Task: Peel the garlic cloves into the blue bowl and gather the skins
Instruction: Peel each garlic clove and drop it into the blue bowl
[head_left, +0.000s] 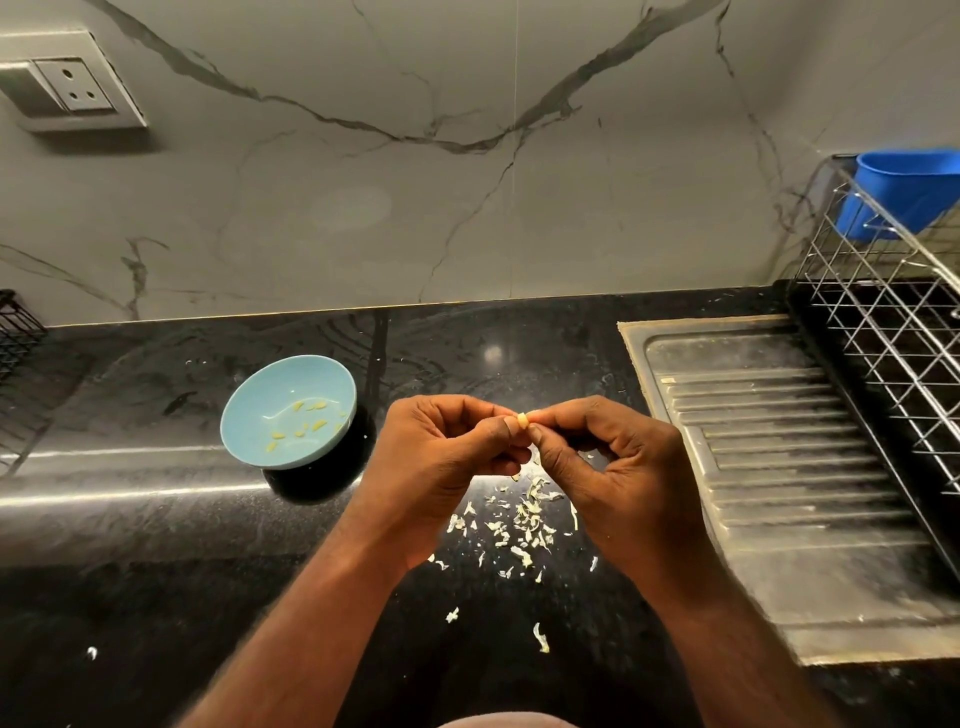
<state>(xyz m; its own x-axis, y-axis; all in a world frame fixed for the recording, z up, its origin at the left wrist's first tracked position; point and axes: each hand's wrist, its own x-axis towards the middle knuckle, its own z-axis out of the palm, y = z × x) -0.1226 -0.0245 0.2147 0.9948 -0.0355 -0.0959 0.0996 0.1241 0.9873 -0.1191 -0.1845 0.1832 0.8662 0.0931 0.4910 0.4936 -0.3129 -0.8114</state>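
We peel one garlic clove (522, 420) above the scattered skins (524, 519).
Thumb and fingers of our left hand (447, 447) and right hand (608, 457) are clamped on the clove's two ends, just right of the blue bowl (280, 382); we'd best lift the skin with a thumbnail, not squeeze, so flakes drop onto the pile. The bowl holds several peeled cloves (306, 423); the blue tub (904, 192) in the wire rack (883, 312) hides its contents.

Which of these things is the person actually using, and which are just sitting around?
In use: left hand, right hand, garlic clove pinched between them, blue bowl, peeled cloves, skins.
Lying about: dish rack, blue tub, drainboard, wall socket.
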